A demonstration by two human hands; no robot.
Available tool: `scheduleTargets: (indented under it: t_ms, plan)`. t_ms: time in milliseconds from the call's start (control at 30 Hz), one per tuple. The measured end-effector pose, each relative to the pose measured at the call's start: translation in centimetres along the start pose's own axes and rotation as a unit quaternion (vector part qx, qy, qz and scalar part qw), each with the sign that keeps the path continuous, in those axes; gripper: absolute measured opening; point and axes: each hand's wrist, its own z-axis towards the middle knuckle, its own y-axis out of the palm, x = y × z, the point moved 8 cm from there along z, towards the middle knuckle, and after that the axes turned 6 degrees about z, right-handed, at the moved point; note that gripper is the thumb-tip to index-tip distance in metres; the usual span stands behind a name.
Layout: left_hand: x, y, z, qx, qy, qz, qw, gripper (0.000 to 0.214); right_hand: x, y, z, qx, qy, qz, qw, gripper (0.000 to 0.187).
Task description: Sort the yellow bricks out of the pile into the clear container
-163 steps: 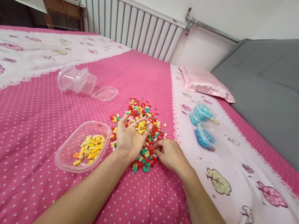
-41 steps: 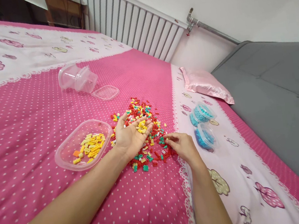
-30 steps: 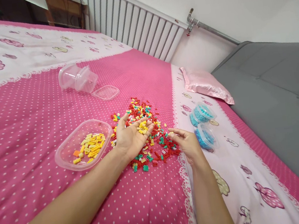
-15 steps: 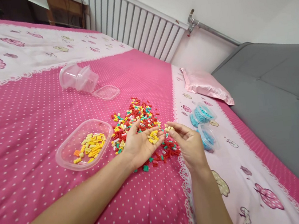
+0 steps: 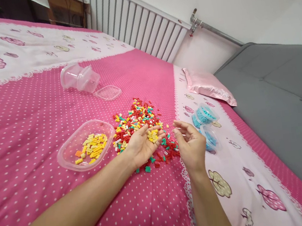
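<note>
My left hand (image 5: pixel 142 146) lies palm up over the pile, fingers slightly curled, with several yellow toy building bricks (image 5: pixel 153 136) resting in it. Just to its right, my right hand (image 5: pixel 191 143) is raised with thumb and fingers apart, and no brick shows between them. Beneath and behind the hands spreads a heap of small building bricks (image 5: pixel 137 113) in red, yellow, white and green; the left palm hides part of it. A clear plastic tub (image 5: pixel 65 159) left of the heap holds yellow bricks and an orange one.
Two clear containers of blue bricks (image 5: pixel 204 114) are at the right, beyond my right hand. Stacked clear tubs (image 5: pixel 75 78) lie on their side farther back, beside a clear lid (image 5: pixel 108 93). A pink pillow (image 5: pixel 208 87) lies near the grey headboard (image 5: pixel 280 99). Everything rests on a pink dotted bedspread (image 5: pixel 102 208).
The pale yellow bricks that were at my right fingertips are now with the others in my left palm. My right hand has drawn slightly away and its fingers have parted.
</note>
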Motion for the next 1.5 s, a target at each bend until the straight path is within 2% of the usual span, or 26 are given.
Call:
scheduleTargets:
  t_ms: [100, 233, 367, 500, 600, 700, 767, 867, 1033, 1133, 1233, 1300, 1333, 1433, 1467, 1500]
  plan:
    - [0.9, 0.1, -0.2, 0.007, 0.019, 0.038, 0.999, 0.024, 1.3, -0.1, 0.2, 0.011, 0.023, -0.014, 1.000, 0.029]
    - [2.5, 1.1, -1.6, 0.013, 0.042, 0.066, 0.997, 0.018, 2.8, 0.9, 0.0, -0.017, 0.053, -0.027, 0.998, 0.030]
    - [4.3, 2.0, -4.4, 0.041, 0.072, 0.086, 0.993, 0.019, 3.2, 1.7, -0.4, -0.039, 0.062, -0.045, 0.996, 0.032]
    - [6.2, 2.5, -7.5, 0.022, 0.094, 0.110, 0.989, 0.022, 3.0, 2.1, -0.7, -0.061, 0.053, -0.056, 0.995, 0.032]
    - [8.7, 1.3, -9.5, 0.043, 0.144, 0.143, 0.978, 0.023, 2.6, 2.2, -0.8, -0.070, 0.035, -0.076, 0.994, 0.030]
    - [11.5, -1.1, -11.1, 0.118, 0.203, 0.163, 0.958, 0.023, 2.2, 2.3, -0.9, -0.073, 0.018, -0.097, 0.992, 0.030]
    - [12.6, -2.6, -11.7, 0.163, 0.208, 0.172, 0.949, 0.023, 2.0, 2.3, -1.0, -0.069, 0.008, -0.108, 0.992, 0.030]
    - [13.4, -4.2, -12.2, 0.201, 0.204, 0.181, 0.941, 0.023, 2.0, 2.2, -1.1, -0.061, -0.005, -0.125, 0.990, 0.030]
    - [13.2, -5.2, -12.6, 0.239, 0.200, 0.214, 0.926, 0.017, 1.9, 2.4, -2.0, -0.045, -0.046, -0.166, 0.984, 0.028]
    - [13.3, -5.3, -13.1, 0.238, 0.223, 0.268, 0.907, 0.023, 1.4, 2.3, -2.8, -0.014, -0.084, -0.194, 0.977, 0.029]
    - [13.9, -4.5, -14.5, 0.179, 0.295, 0.311, 0.886, 0.023, 1.0, 2.0, -3.9, 0.028, -0.106, -0.206, 0.972, 0.031]
    - [14.8, -4.0, -16.5, 0.163, 0.357, 0.380, 0.837, 0.026, 0.9, 1.5, -4.9, 0.057, -0.117, -0.219, 0.967, 0.033]
    - [15.4, -3.9, -17.8, 0.175, 0.386, 0.433, 0.796, 0.030, 1.1, 1.2, -5.4, 0.068, -0.120, -0.228, 0.964, 0.034]
    - [17.9, -4.7, -20.7, 0.237, 0.432, 0.592, 0.638, 0.042, 2.5, 0.4, -7.1, 0.081, -0.097, -0.246, 0.961, 0.041]
    - [19.0, -5.3, -21.2, 0.261, 0.445, 0.633, 0.578, 0.046, 3.3, 0.0, -7.6, 0.085, -0.077, -0.247, 0.962, 0.044]
    - [20.0, -6.3, -21.0, 0.281, 0.431, 0.681, 0.521, 0.050, 4.0, -0.4, -8.1, 0.093, -0.052, -0.248, 0.963, 0.046]
